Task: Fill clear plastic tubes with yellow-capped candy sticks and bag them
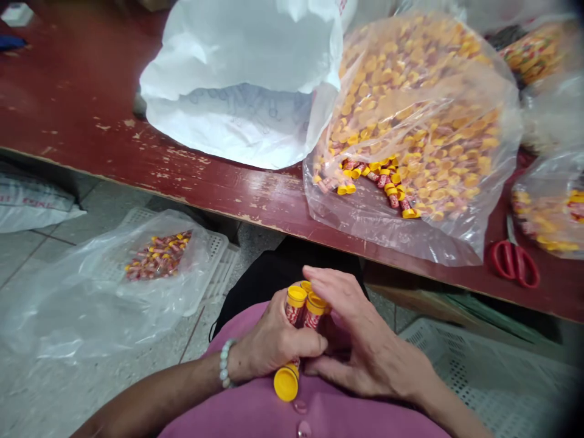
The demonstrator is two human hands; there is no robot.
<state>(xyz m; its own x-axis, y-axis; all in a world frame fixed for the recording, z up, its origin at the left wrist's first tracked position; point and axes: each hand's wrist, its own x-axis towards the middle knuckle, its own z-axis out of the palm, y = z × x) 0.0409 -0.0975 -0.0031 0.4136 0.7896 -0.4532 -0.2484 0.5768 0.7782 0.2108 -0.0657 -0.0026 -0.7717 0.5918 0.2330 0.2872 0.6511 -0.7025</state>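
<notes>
Close to my body, my left hand [276, 340] is wrapped round a bundle of several small clear tubes [294, 311] with yellow caps and red-and-white contents. Most caps point up and away from me; one yellow cap [286, 383] shows below the thumb, facing me. Right beside the bundle is my right hand [365, 334], its fingers stretched out and apart. Its fingertips lie at the far caps, touching or nearly so; the palm side is hidden. A beaded bracelet [225, 364] circles my left wrist.
On the red table [205, 185] lie a white sack [255, 55], a large clear bag [410, 109] of yellow-capped tubes with its mouth towards me, and red scissors [515, 261]. Another bag of tubes [159, 255] sits low left on a white crate [219, 246]. A white basket [479, 365] stands low right.
</notes>
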